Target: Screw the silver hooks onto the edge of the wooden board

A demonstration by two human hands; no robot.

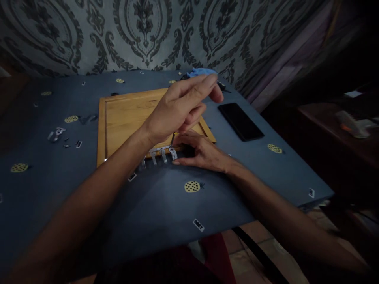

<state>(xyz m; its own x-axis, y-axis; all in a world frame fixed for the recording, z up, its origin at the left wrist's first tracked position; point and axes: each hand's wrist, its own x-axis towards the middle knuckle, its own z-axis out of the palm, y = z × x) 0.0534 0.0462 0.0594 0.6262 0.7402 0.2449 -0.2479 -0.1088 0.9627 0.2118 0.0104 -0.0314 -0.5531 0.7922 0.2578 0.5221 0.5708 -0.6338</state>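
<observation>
A wooden panel (127, 118) with a raised frame lies on the table. Along its near edge sits a row of several metal hinges (163, 155). My left hand (180, 104) is above the panel's near right part with its fingers curled. Below it shows the thin shaft and a bit of yellow of a screwdriver (173, 140), pointing down at the rightmost hinge (173, 153); its handle is hidden in the hand. My right hand (201, 152) rests at the near edge, thumb against that rightmost hinge and fingers beside the shaft.
A loose hinge (57, 134) and several screws (66, 145) lie on the blue patterned tablecloth (166, 205) at left. To the right is a black phone (241, 121). A blue cloth (201, 72) lies at the back, before a patterned curtain (145, 31).
</observation>
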